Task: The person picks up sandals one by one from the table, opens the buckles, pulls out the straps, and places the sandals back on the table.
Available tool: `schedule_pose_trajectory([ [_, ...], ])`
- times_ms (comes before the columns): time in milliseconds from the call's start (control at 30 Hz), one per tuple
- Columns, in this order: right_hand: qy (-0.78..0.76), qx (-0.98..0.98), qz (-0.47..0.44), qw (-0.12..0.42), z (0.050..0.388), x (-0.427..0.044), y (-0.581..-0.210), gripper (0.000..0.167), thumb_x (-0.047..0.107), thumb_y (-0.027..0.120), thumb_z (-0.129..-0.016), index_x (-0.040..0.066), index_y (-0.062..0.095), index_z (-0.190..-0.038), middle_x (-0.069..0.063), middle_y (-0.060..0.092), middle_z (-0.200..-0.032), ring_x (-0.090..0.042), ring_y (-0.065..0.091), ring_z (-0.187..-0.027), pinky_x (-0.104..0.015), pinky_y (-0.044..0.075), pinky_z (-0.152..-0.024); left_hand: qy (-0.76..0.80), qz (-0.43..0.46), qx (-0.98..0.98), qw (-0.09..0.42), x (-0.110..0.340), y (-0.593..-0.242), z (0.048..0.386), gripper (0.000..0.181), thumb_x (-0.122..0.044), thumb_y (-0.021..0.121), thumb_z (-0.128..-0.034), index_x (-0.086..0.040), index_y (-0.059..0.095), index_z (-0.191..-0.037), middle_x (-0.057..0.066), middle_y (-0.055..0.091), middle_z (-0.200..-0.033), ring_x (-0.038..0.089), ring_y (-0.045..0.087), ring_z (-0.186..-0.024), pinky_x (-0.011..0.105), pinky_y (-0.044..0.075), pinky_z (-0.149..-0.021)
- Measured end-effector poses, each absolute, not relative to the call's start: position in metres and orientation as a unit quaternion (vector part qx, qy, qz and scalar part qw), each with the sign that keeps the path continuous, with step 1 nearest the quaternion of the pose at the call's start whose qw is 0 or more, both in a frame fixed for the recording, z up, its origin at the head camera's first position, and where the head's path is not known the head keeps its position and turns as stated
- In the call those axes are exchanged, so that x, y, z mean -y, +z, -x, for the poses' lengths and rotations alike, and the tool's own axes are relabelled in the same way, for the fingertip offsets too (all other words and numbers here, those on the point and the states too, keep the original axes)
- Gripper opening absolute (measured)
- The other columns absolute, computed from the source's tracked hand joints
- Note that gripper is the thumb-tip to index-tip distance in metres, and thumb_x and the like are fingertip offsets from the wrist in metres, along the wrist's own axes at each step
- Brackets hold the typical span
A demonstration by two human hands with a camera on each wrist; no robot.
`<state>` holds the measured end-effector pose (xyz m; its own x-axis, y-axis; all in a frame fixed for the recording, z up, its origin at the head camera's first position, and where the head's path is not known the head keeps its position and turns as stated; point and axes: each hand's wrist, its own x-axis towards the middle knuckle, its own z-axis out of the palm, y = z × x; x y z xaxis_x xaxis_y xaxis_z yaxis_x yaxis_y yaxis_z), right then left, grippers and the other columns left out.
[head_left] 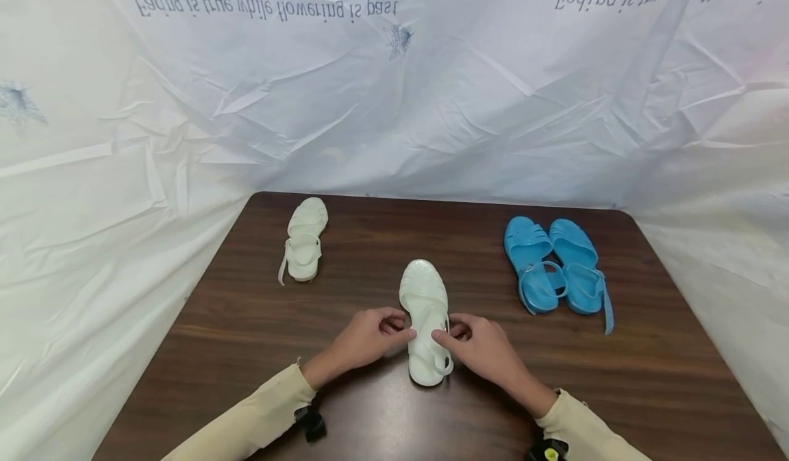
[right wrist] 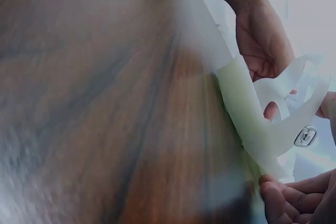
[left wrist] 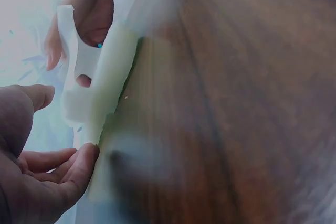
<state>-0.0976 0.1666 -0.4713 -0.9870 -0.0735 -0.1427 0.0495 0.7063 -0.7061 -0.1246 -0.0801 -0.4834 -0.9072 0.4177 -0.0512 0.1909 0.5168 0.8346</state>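
Observation:
A white jelly sandal (head_left: 422, 295) lies sole down on the table in front of me, its toe pointing away. My left hand (head_left: 372, 336) is at its left side. In the left wrist view the left fingertips (left wrist: 90, 153) touch the sole's edge, while the thumb is raised apart from them. On the other side is my right hand (head_left: 483, 348), its fingertips (right wrist: 270, 184) against the sole's edge and its thumb near the ankle strap. A metal buckle (right wrist: 305, 136) shows on that strap. Neither hand has closed round the sandal.
Another white sandal (head_left: 306, 238) lies at the far left of the brown table (head_left: 246, 351), its strap hanging out. Two blue sandals (head_left: 539, 286) lie side by side at the right. White printed sheeting (head_left: 394, 132) hangs behind and beside the table.

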Motion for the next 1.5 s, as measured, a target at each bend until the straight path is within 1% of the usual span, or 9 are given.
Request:
schedule_pose_trajectory([
  [67, -0.391, -0.916, 0.006, 0.087, 0.097, -0.166, -0.471, 0.061, 0.056, 0.075, -0.087, 0.005, 0.073, -0.122, 0.008, 0.072, -0.085, -0.006, 0.063, -0.075, -0.029, 0.053, -0.067, 0.457, -0.175, -0.862, 0.133, 0.079, -0.484, 0.123, 0.049, -0.050, 0.072, -0.0927, -0.009, 0.073, -0.121, -0.005, 0.073, -0.104, 0.005, 0.068, -0.088, 0.025, 0.056, -0.076],
  [167, -0.395, -0.914, 0.007, 0.093, 0.097, -0.164, -0.471, 0.046, 0.048, 0.075, -0.089, 0.008, 0.077, -0.113, 0.009, 0.070, -0.081, -0.006, 0.061, -0.073, -0.028, 0.051, -0.066, 0.459, -0.181, -0.858, 0.140, 0.077, -0.487, 0.122, 0.052, -0.050, 0.072, -0.0928, -0.007, 0.072, -0.123, -0.003, 0.074, -0.105, 0.007, 0.069, -0.089, 0.025, 0.056, -0.077],
  [300, -0.390, -0.915, 0.013, 0.106, 0.097, -0.163, -0.470, 0.017, 0.029, 0.068, -0.091, 0.016, 0.075, -0.083, 0.010, 0.057, -0.064, -0.008, 0.050, -0.058, -0.025, 0.041, -0.055, 0.468, -0.186, -0.852, 0.146, 0.074, -0.489, 0.122, 0.057, -0.048, 0.073, -0.0923, -0.003, 0.069, -0.128, 0.001, 0.073, -0.110, 0.010, 0.070, -0.092, 0.025, 0.057, -0.077],
  [467, -0.381, -0.918, 0.018, 0.103, 0.097, -0.161, -0.468, 0.023, 0.017, 0.061, -0.088, 0.018, 0.061, -0.065, 0.006, 0.043, -0.054, -0.010, 0.040, -0.049, -0.025, 0.032, -0.049, 0.475, -0.186, -0.846, 0.154, 0.072, -0.492, 0.123, 0.059, -0.044, 0.075, -0.0919, -0.001, 0.067, -0.131, 0.005, 0.072, -0.116, 0.012, 0.071, -0.095, 0.025, 0.057, -0.077],
  [867, -0.386, -0.916, 0.038, 0.100, 0.097, -0.163, -0.470, 0.028, 0.024, 0.070, -0.091, 0.021, 0.067, -0.063, 0.010, 0.044, -0.052, -0.007, 0.042, -0.049, -0.024, 0.035, -0.048, 0.521, -0.166, -0.823, 0.156, 0.069, -0.492, 0.121, 0.054, -0.032, 0.079, -0.0904, 0.002, 0.067, -0.130, 0.011, 0.073, -0.117, 0.016, 0.073, -0.094, 0.023, 0.057, -0.072],
  [1033, -0.401, -0.910, 0.013, 0.102, 0.095, -0.162, -0.470, 0.021, 0.019, 0.067, -0.091, 0.023, 0.076, -0.072, 0.009, 0.041, -0.050, -0.008, 0.038, -0.047, -0.024, 0.033, -0.047, 0.547, -0.160, -0.807, 0.155, 0.070, -0.493, 0.120, 0.054, -0.028, 0.080, -0.0895, 0.005, 0.066, -0.130, 0.015, 0.073, -0.116, 0.017, 0.073, -0.092, 0.023, 0.057, -0.071],
  [1233, -0.412, -0.907, 0.020, 0.082, 0.099, -0.159, -0.467, 0.026, 0.019, 0.065, -0.095, 0.023, 0.075, -0.072, 0.009, 0.036, -0.050, -0.008, 0.035, -0.048, -0.024, 0.032, -0.048, 0.582, -0.151, -0.783, 0.159, 0.074, -0.489, 0.123, 0.053, -0.024, 0.079, -0.0913, 0.007, 0.064, -0.131, 0.018, 0.071, -0.118, 0.020, 0.073, -0.095, 0.025, 0.058, -0.072],
  [1400, -0.420, -0.905, 0.023, 0.057, 0.106, -0.156, -0.461, 0.017, 0.019, 0.067, -0.096, 0.024, 0.081, -0.089, 0.007, 0.043, -0.053, -0.009, 0.042, -0.050, -0.026, 0.036, -0.050, 0.589, -0.143, -0.780, 0.152, 0.078, -0.479, 0.131, 0.052, -0.024, 0.077, -0.0920, 0.005, 0.064, -0.133, 0.019, 0.071, -0.119, 0.024, 0.073, -0.099, 0.027, 0.059, -0.077],
  [1500, -0.423, -0.904, 0.032, 0.052, 0.111, -0.153, -0.456, 0.019, 0.021, 0.065, -0.097, 0.025, 0.080, -0.086, 0.007, 0.043, -0.054, -0.009, 0.042, -0.051, -0.026, 0.037, -0.051, 0.585, -0.134, -0.787, 0.144, 0.080, -0.471, 0.136, 0.052, -0.026, 0.077, -0.0918, 0.003, 0.064, -0.133, 0.017, 0.071, -0.119, 0.023, 0.073, -0.100, 0.028, 0.059, -0.079],
])
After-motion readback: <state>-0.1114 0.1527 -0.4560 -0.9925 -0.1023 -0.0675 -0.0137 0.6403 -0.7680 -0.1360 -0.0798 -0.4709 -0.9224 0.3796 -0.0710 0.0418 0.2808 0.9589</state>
